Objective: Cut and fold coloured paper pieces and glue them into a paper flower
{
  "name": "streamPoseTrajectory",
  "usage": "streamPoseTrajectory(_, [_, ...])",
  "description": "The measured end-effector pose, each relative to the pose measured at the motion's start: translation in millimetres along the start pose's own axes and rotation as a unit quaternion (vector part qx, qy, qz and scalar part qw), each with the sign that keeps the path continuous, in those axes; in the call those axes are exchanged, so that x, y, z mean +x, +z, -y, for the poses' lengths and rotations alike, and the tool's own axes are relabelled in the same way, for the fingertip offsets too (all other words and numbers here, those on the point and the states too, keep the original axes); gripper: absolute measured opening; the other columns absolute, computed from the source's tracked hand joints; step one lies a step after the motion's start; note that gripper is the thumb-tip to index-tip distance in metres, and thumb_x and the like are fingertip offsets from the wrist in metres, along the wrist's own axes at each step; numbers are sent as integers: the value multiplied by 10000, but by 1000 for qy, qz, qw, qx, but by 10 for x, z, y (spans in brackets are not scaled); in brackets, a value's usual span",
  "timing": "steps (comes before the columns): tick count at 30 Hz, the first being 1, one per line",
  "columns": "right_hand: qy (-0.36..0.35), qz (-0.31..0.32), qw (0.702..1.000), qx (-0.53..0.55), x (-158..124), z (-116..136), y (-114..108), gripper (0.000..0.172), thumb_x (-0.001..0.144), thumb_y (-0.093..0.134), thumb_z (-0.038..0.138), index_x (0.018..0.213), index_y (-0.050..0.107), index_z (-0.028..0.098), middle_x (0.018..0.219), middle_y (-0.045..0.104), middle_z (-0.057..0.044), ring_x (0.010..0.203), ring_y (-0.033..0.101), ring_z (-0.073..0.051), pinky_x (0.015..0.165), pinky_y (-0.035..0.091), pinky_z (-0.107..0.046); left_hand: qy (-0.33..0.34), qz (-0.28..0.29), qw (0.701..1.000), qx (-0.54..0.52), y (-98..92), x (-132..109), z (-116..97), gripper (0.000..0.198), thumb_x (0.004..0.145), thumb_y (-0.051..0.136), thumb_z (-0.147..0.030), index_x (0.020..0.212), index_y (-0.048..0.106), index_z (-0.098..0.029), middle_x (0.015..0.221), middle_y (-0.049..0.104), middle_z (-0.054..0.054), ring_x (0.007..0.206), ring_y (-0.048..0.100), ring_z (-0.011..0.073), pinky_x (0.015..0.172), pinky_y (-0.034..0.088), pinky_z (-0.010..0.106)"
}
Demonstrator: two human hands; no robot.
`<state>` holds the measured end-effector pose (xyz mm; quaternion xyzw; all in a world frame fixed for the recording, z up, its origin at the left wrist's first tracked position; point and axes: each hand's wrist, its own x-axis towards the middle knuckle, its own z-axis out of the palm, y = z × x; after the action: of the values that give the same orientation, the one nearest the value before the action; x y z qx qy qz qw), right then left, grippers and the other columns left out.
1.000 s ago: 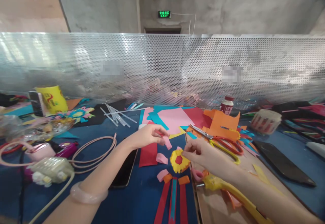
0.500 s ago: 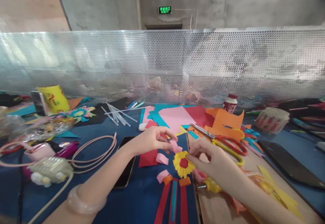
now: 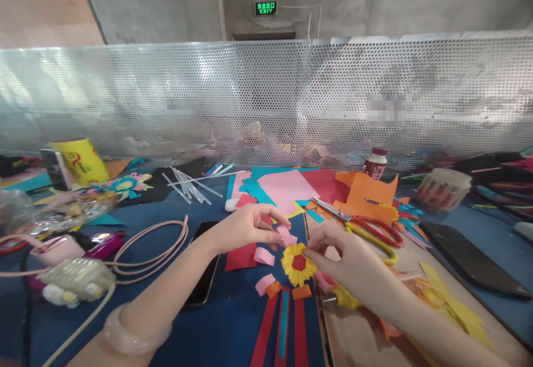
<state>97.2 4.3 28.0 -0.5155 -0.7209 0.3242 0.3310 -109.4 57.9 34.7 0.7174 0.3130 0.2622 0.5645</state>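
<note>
My left hand (image 3: 252, 228) is closed, with thumb and fingertips at a curled pink paper strip (image 3: 288, 236). My right hand (image 3: 339, 250) pinches the upper right edge of a yellow paper flower (image 3: 308, 272), which has a red centre (image 3: 298, 262). The flower sits just below the curl, close to the table. More pink paper loops (image 3: 264, 256) lie around its left side. Two orange paper pieces (image 3: 302, 292) lie below the flower, at the tops of red paper strips (image 3: 300, 328). A blue strip (image 3: 283, 322) rests on the middle red one.
Scissors (image 3: 366, 228) lie beyond my right hand, near orange paper (image 3: 368, 189). A phone (image 3: 204, 278) is under my left forearm. Coloured sheets (image 3: 287, 189), glue sticks (image 3: 191, 186), a coiled cable (image 3: 154, 245) and a bottle (image 3: 376, 164) stand or lie around. A perforated metal screen (image 3: 266, 95) runs behind.
The camera view has shifted slightly, so everything sits a little higher and to the left. Both hands keep nearly the same pose, and the flower has tilted slightly.
</note>
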Motion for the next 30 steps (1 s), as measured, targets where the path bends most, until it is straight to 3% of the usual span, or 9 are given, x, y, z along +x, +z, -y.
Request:
streamPoseTrajectory(9, [-4,-19,1000,7,8,-51,26,121,734,503,316,691,496,204,530,573,6,405,522,-129,371,375,-238,2,2,1000,-11,25,1,-17,260,716,645,-234,945,549,-155,807,665,49,762,640,160,701,506,308])
streamPoseTrajectory(16, [-34,-40,999,-10,23,-77,32,95,719,521,288,676,507,205,632,604,-29,568,569,-160,507,446,-278,18,-4,1000,-20,35,4,-13,269,717,642,-198,965,544,-159,894,615,52,796,622,156,708,507,307])
streamPoseTrajectory(22, [-110,-98,987,-72,17,-120,34,57,724,520,232,673,522,209,669,623,-13,585,546,-146,529,424,-268,43,-18,998,-42,47,7,-50,383,755,604,-217,1120,493,-199,1132,518,92,780,597,129,693,518,317])
streamPoseTrajectory(30, [-195,-203,948,-148,-40,-145,28,46,772,540,246,740,557,217,722,584,-10,693,536,-158,630,431,-291,84,-17,993,-77,32,20,-3,532,693,667,-155,1174,450,-215,1180,482,99,848,573,127,734,499,284])
